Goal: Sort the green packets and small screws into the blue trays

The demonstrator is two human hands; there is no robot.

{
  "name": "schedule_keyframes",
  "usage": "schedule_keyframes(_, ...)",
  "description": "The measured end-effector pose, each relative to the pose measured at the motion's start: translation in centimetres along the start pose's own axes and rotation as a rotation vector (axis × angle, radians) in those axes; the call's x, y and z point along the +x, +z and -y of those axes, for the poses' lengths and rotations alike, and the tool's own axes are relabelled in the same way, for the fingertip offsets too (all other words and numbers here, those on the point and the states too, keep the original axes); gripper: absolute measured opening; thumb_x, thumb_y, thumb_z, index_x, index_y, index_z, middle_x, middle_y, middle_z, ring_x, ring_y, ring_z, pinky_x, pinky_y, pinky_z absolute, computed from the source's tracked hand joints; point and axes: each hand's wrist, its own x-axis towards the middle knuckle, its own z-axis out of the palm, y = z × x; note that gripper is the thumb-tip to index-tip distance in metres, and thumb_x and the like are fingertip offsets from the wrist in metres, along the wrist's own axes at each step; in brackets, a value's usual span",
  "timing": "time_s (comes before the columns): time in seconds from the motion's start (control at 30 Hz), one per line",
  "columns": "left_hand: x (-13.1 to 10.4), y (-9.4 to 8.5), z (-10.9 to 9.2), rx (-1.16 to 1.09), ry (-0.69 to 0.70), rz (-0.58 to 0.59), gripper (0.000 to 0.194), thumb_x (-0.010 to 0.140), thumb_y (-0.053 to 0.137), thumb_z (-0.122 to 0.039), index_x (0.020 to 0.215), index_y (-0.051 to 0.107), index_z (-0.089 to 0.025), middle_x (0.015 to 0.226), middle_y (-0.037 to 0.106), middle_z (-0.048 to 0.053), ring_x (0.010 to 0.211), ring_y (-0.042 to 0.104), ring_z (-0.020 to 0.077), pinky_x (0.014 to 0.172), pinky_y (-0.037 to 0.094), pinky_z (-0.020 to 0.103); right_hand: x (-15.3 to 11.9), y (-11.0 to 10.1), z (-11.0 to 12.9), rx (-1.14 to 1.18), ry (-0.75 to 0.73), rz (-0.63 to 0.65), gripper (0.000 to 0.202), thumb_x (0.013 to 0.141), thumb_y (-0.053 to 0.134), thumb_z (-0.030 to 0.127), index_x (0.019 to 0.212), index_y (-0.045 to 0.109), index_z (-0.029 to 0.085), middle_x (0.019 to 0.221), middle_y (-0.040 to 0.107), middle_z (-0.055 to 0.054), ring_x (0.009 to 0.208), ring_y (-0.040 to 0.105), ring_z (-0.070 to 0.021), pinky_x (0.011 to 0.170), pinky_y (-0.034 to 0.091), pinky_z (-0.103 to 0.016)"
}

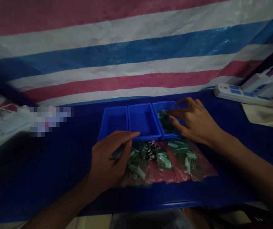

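Note:
Three small blue trays stand side by side on the dark blue table: a left tray (113, 120), a middle tray (143, 121) and a right tray (158, 106). My right hand (195, 122) reaches into the right tray, fingers on a dark green part (164, 119) lying there. My left hand (107, 159) hovers in front of the left tray, fingers pinched on a small dark green piece (117, 154). Just in front of the trays lie clear and pink plastic bags (174, 159) with several green parts and some black ones (150, 151).
A white power strip (241, 94) lies at the back right beside white cloth (267, 116). White items and a blurred patch sit at the left (10, 124). A striped red, white and blue tarp (126, 47) hangs behind. The table's front edge (165, 203) runs close below the bags.

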Motion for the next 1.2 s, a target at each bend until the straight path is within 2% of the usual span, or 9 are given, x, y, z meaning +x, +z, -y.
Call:
schedule_keyframes(0.1, 0.3, -0.1, 1.2, 0.133, 0.111, 0.034, 0.025, 0.102, 0.061, -0.008, 0.117, 0.075, -0.023, 0.114, 0.082, 0.004, 0.109, 0.078, 0.0201, 0.098, 0.068, 0.037, -0.2, 0.1, 0.6, -0.016, 0.026, 0.054, 0.059, 0.111, 0.037, 0.054, 0.101, 0.084, 0.019, 0.099, 0.082, -0.017, 0.116, 0.067, -0.0461, 0.089, 0.054, -0.068)
schedule_keyframes(0.27, 0.4, 0.0, 3.6, 0.317, 0.224, 0.256, 0.024, 0.107, 0.063, -0.024, 0.127, 0.074, -0.017, 0.146, 0.069, 0.015, 0.145, 0.059, 0.0337, 0.114, 0.060, 0.058, -0.3, -0.9, 2.7, 0.159, -0.068, -0.011, 0.054, 0.110, 0.046, 0.056, 0.136, 0.074, 0.017, 0.142, 0.073, -0.017, 0.141, 0.062, -0.0421, 0.112, 0.053, -0.066)
schedule_keyframes(0.43, 0.2, 0.0, 4.4, 0.298, 0.250, 0.325, 0.024, 0.109, 0.059, -0.019, 0.127, 0.074, -0.016, 0.145, 0.069, 0.016, 0.144, 0.061, 0.0297, 0.116, 0.060, 0.054, -0.6, -2.1, 4.0, 0.261, -0.195, 0.143, 0.039, 0.111, 0.052, 0.037, 0.132, 0.076, 0.014, 0.145, 0.069, -0.020, 0.121, 0.077, -0.0312, 0.099, 0.068, -0.043)
schedule_keyframes(0.53, 0.3, 0.0, 4.2, 0.282, 0.245, 0.303, 0.024, 0.107, 0.062, -0.016, 0.127, 0.075, -0.019, 0.143, 0.071, 0.013, 0.140, 0.064, 0.0282, 0.114, 0.062, 0.051, -0.9, -2.4, 4.5, 0.260, -0.193, 0.171, 0.038, 0.110, 0.055, 0.034, 0.136, 0.074, 0.013, 0.153, 0.061, -0.024, 0.114, 0.079, -0.0334, 0.091, 0.070, -0.045)
schedule_keyframes(0.63, 0.4, 0.0, 4.1, 0.266, 0.243, 0.262, 0.023, 0.104, 0.066, -0.015, 0.124, 0.076, -0.021, 0.139, 0.073, 0.010, 0.136, 0.068, 0.0269, 0.113, 0.063, 0.047, -1.1, -2.8, 5.4, 0.257, -0.219, 0.038, 0.037, 0.108, 0.059, 0.035, 0.135, 0.073, 0.014, 0.160, 0.054, -0.025, 0.128, 0.073, -0.0394, 0.095, 0.069, -0.054)
schedule_keyframes(0.8, 0.7, 0.1, 4.2, 0.209, 0.318, 0.217, 0.025, 0.103, 0.069, -0.014, 0.125, 0.075, -0.023, 0.134, 0.075, 0.009, 0.129, 0.072, 0.0255, 0.106, 0.068, 0.046, -1.1, -3.6, 8.2, 0.439, -0.522, -0.031, 0.033, 0.105, 0.066, 0.044, 0.121, 0.078, 0.018, 0.127, 0.080, -0.012, 0.124, 0.074, -0.0332, 0.090, 0.067, -0.051)
schedule_keyframes(0.93, 0.8, 0.2, 4.2, 0.221, 0.324, 0.188, 0.020, 0.102, 0.071, -0.016, 0.121, 0.076, -0.019, 0.130, 0.077, 0.012, 0.126, 0.074, 0.0255, 0.105, 0.068, 0.045, -1.8, -3.3, 10.2, 0.464, -0.600, -0.038, 0.023, 0.105, 0.059, 0.013, 0.105, 0.082, 0.013, 0.111, 0.085, -0.010, 0.098, 0.081, -0.0268, 0.075, 0.067, -0.043)
schedule_keyframes(1.07, 1.0, 0.0, 4.0, 0.266, 0.341, 0.176, 0.028, 0.102, 0.071, -0.018, 0.130, 0.073, -0.016, 0.132, 0.077, 0.013, 0.126, 0.074, 0.0255, 0.108, 0.065, 0.045, -2.5, -3.2, 10.4, 0.534, -0.522, -0.214, 0.026, 0.105, 0.055, 0.009, 0.100, 0.081, 0.009, 0.105, 0.085, -0.013, 0.089, 0.082, -0.0245, 0.069, 0.067, -0.038)
schedule_keyframes(1.2, 1.3, -0.4, 2.4, 0.272, 0.428, 0.063, 0.044, 0.099, 0.076, -0.022, 0.142, 0.067, -0.024, 0.142, 0.072, 0.010, 0.129, 0.071, 0.0258, 0.107, 0.064, 0.043, -2.3, -4.1, 10.0, 0.689, -0.027, -0.173, 0.015, 0.104, 0.065, 0.016, 0.105, 0.080, 0.019, 0.105, 0.086, -0.005, 0.090, 0.083, -0.0196, 0.076, 0.070, -0.030)
